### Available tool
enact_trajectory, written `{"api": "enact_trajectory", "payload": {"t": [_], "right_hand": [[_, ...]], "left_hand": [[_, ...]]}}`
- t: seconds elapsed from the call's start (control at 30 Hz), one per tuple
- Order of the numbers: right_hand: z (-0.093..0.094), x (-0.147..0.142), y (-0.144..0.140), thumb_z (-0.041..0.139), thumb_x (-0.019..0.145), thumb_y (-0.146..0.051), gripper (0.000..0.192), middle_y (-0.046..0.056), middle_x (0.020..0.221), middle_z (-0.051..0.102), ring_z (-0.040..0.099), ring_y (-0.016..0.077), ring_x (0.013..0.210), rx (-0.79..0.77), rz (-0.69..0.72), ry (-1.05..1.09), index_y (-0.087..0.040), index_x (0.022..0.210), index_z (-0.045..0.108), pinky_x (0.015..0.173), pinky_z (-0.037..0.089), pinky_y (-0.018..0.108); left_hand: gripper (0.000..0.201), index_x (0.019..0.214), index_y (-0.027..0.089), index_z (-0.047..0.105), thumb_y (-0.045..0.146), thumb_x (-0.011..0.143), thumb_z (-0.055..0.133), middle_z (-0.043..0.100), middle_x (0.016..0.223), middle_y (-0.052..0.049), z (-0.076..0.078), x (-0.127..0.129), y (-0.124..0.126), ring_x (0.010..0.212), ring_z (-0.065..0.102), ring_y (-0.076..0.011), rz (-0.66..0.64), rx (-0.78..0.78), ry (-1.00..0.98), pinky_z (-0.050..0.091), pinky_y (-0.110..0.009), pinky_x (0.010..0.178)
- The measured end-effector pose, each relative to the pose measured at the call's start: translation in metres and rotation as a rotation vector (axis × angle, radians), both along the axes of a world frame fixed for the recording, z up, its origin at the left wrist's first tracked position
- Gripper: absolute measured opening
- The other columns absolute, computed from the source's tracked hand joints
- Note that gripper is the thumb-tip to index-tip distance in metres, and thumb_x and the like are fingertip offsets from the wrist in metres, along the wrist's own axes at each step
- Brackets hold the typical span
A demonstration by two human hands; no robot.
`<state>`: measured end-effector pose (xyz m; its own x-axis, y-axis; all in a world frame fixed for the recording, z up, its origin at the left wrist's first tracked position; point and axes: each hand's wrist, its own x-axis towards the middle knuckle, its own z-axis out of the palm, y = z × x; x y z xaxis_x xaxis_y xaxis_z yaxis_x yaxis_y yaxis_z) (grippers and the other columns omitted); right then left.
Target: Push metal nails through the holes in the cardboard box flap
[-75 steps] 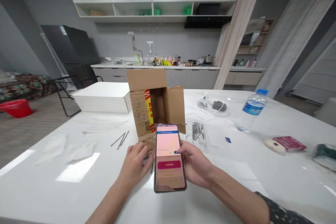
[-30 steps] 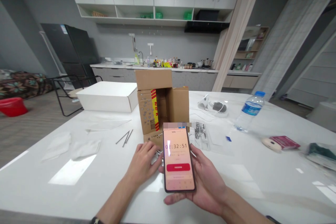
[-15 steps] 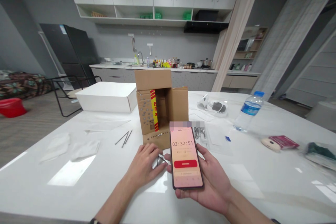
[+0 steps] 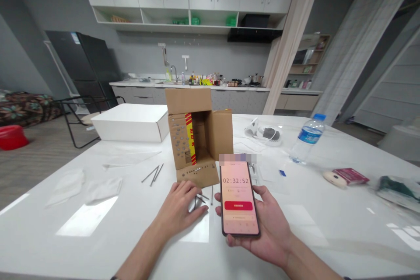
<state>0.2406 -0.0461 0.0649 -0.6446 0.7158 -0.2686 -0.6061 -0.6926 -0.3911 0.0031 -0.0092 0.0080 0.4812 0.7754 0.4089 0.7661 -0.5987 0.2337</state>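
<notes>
In the head view my right hand (image 4: 274, 223) grips a smartphone (image 4: 239, 201), its pinkish screen with a running time count facing me. My left hand (image 4: 179, 205) lies palm down on the table, fingers loosely extended and thumb apart. Several thin metal nails (image 4: 211, 196) lie beside its fingers, partly hidden by them. Just beyond this hand stands an open cardboard box (image 4: 221, 133) with yellow-red tape and many small holes or studs in its side; its lower flap rests on the table. More long nails (image 4: 156, 175) lie left of the box.
A white box (image 4: 131, 124) stands at the back left of the white table (image 4: 108, 245). White cloths (image 4: 105, 190) lie at left. To the right are a water bottle (image 4: 310, 138), a white device with cable (image 4: 269, 133), a maroon packet (image 4: 352, 176) and a plastic bag (image 4: 398, 192).
My right hand has moved the phone slightly right, away from my left hand, baring a nail between them. The time on its screen went up by one second. The view shifted slightly.
</notes>
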Motion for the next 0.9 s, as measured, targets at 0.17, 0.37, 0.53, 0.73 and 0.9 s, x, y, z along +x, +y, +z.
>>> {"api": "enact_trajectory", "payload": {"t": [0.17, 0.37, 0.53, 0.73, 0.9], "right_hand": [[0.0, 0.001, 0.0, 0.035, 0.085, -0.056, 0.064, 0.018, 0.104, 0.067, 0.062, 0.0268, 0.09, -0.004, 0.009, -0.029, -0.008, 0.119, 0.06, 0.065, 0.049, 0.037], [-0.002, 0.003, -0.001, 0.037, 0.083, -0.06, 0.07, 0.019, 0.1, 0.067, 0.062, 0.0249, 0.076, 0.044, 0.031, -0.066, -0.006, 0.12, 0.06, 0.065, 0.049, 0.039], [-0.001, 0.004, -0.003, 0.036, 0.085, -0.058, 0.067, 0.02, 0.105, 0.067, 0.063, 0.027, 0.083, 0.074, -0.009, -0.097, -0.008, 0.123, 0.061, 0.067, 0.051, 0.041], [-0.003, 0.012, -0.003, 0.036, 0.086, -0.058, 0.069, 0.022, 0.104, 0.067, 0.065, 0.0277, 0.083, 0.064, -0.04, -0.136, -0.005, 0.123, 0.06, 0.066, 0.053, 0.042], [0.001, 0.031, -0.011, 0.046, 0.088, -0.05, 0.057, 0.02, 0.125, 0.062, 0.061, 0.0377, 0.108, 0.077, -0.256, -0.329, -0.015, 0.132, 0.053, 0.066, 0.055, 0.05]], "left_hand": [[0.019, 0.095, 0.021, 0.06, 0.039, 0.087, 0.058, 0.062, 0.097, -0.005, 0.0, 0.001, 0.0, 0.093, 0.056, -0.0223, 0.005, 0.001, 0.001, 0.041, -0.038, 0.081], [0.019, 0.095, 0.021, 0.06, 0.039, 0.088, 0.057, 0.061, 0.097, -0.005, -0.001, 0.0, 0.0, 0.093, 0.056, -0.0221, 0.006, 0.004, 0.007, 0.041, -0.039, 0.081], [0.019, 0.094, 0.021, 0.06, 0.039, 0.087, 0.058, 0.062, 0.097, -0.005, 0.0, 0.0, -0.001, 0.092, 0.055, -0.0221, 0.003, 0.016, -0.002, 0.041, -0.038, 0.08], [0.018, 0.095, 0.022, 0.06, 0.039, 0.087, 0.058, 0.062, 0.097, -0.005, -0.002, -0.001, 0.0, 0.091, 0.056, -0.0222, 0.003, 0.013, -0.003, 0.041, -0.039, 0.08], [0.018, 0.093, 0.022, 0.06, 0.039, 0.086, 0.061, 0.062, 0.095, -0.005, -0.002, -0.002, 0.0, 0.09, 0.056, -0.0224, 0.01, 0.032, -0.013, 0.041, -0.038, 0.08]]}}
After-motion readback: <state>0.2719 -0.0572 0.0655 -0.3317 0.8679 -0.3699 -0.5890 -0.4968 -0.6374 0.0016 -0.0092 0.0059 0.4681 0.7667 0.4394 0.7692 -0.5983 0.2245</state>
